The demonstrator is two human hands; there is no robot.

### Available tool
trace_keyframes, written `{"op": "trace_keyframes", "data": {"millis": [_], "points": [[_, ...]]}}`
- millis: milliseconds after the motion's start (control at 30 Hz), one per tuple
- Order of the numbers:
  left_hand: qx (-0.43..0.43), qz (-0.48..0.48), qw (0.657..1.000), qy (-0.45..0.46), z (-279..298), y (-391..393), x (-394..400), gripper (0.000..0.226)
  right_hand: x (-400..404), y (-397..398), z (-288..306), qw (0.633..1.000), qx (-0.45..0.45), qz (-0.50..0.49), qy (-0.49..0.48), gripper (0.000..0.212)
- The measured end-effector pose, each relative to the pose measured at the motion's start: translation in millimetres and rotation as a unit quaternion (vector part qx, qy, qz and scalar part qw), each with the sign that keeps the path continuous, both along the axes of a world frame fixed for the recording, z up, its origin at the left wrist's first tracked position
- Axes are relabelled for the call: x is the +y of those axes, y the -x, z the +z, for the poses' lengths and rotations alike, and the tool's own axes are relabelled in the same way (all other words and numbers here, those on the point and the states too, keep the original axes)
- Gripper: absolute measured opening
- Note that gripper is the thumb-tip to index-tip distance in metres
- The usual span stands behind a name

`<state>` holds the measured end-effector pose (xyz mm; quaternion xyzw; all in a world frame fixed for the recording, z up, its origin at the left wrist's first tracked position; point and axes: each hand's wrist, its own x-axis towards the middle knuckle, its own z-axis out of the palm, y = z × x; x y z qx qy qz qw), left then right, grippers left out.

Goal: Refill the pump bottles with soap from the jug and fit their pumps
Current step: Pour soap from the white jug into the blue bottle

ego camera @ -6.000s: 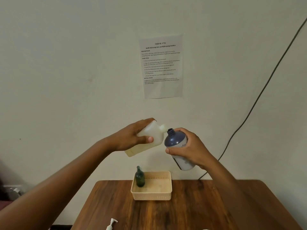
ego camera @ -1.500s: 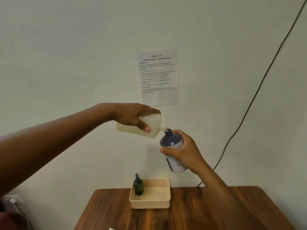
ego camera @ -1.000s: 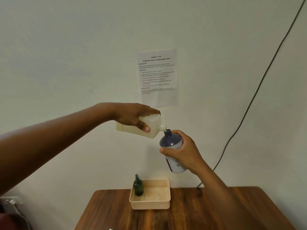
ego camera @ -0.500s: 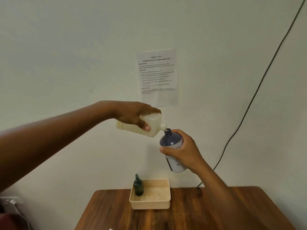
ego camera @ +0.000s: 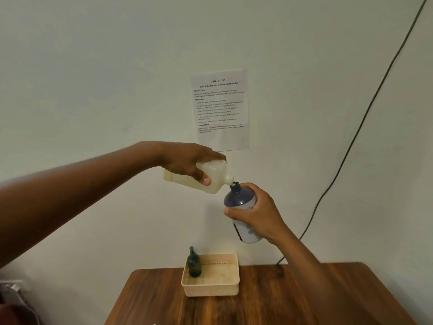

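left hand wrapped around pale soap jug, tipped on its side, spout angled down-right, at the open neck of blue-topped pump bottle. bottle gripped mid-body by right hand, tilted slightly left, raised well above desk. below, dark green pump bottle upright in left corner of beige basket at desk's far edge. printed sheet on wall above; black cable down the right.
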<state>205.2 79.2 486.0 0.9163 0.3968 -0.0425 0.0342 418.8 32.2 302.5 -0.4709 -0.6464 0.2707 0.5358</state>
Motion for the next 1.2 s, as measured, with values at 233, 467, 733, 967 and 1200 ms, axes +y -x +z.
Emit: {"op": "trace_keyframes", "data": {"millis": [233, 467, 733, 967, 1200], "points": [[0.002, -0.002, 1.0, 0.003, 2.7, 0.4, 2.2, 0.077, 0.8, 1.0, -0.6, 1.0, -0.002, -0.003, -0.003, 0.055], [0.012, -0.003, 1.0, 0.002, 3.5, 0.7, 6.1, 0.075, 2.3, 3.5, -2.0, 1.0, -0.002, -0.012, 0.013, 0.065], [0.025, -0.006, 1.0, -0.003, 4.2, -2.6, 8.8, 0.073, 3.6, 3.6, -4.8, 1.0, -0.003, -0.013, 0.013, 0.064], [0.034, -0.009, 0.999, -0.014, 7.7, -6.2, 7.0, 0.073, 4.7, 3.2, -3.2, 1.0, 0.001, -0.015, 0.016, 0.066], [0.039, -0.01, 0.999, -0.015, 8.5, -7.3, 4.8, 0.074, 5.6, 3.7, -5.2, 1.0, 0.0, -0.014, 0.016, 0.066]]}}
